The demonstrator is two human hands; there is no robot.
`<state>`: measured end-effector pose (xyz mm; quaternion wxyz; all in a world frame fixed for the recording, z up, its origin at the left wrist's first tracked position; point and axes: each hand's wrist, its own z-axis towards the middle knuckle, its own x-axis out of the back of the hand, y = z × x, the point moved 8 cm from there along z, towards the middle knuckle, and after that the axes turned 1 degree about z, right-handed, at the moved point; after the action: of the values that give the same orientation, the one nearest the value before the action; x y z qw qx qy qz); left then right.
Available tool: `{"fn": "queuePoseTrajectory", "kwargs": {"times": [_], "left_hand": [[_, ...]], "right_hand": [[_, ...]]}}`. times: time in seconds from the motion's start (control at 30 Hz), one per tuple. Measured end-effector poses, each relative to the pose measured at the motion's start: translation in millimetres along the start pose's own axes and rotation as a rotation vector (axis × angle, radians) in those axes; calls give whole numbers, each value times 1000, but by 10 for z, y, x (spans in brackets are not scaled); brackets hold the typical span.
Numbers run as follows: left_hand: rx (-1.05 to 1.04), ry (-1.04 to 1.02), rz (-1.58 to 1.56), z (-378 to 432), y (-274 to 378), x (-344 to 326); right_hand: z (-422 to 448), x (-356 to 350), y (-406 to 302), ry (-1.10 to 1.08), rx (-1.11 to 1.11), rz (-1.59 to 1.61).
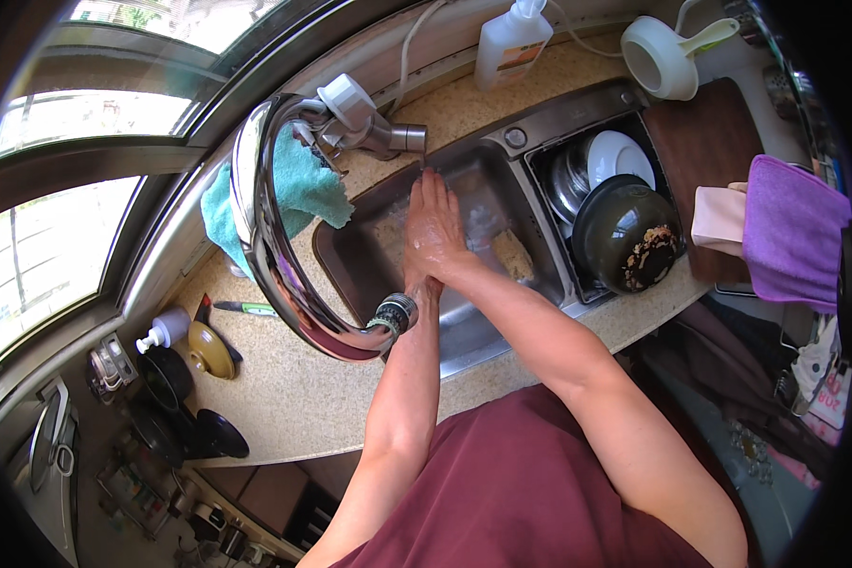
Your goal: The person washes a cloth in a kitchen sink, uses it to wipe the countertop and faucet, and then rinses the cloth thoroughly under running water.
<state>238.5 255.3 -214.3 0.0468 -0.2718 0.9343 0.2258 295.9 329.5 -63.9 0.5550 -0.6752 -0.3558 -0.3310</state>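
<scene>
My right hand [437, 231] lies over my left hand [413, 270], its fingers straight and close together, above the left basin of a stainless-steel sink [461, 341]. Both are wet. Most of the left hand is hidden beneath the right, and neither shows an object in it. The fingertips point at the back rim, just below a tap's short metal outlet [408, 138]. A yellowish scrubbing sponge [512, 254] rests in the basin to the right of the hands, by some suds. A chrome gooseneck faucet [255, 213] arches at the left, its nozzle [396, 312] over my left forearm.
In the right basin are a dark wok [625, 234] with a scorched base, a white bowl [619, 160] and a metal pot [566, 181]. A teal cloth [305, 181] hangs behind the faucet. A knife [245, 308] lies on the left counter. A plastic bottle [512, 46] stands behind the sink.
</scene>
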Motion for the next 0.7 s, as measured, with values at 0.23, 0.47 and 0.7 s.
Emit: {"fn": "queuePoseTrajectory", "kwargs": {"times": [0.23, 0.47, 0.7], "left_hand": [[7, -17, 31, -31, -11, 11], [34, -30, 91, -150, -57, -62], [38, -61, 66, -33, -117, 109]], "right_hand": [[20, 375, 68, 192, 147, 155], [268, 258, 586, 251, -164, 543], [529, -172, 624, -50, -191, 319]]}}
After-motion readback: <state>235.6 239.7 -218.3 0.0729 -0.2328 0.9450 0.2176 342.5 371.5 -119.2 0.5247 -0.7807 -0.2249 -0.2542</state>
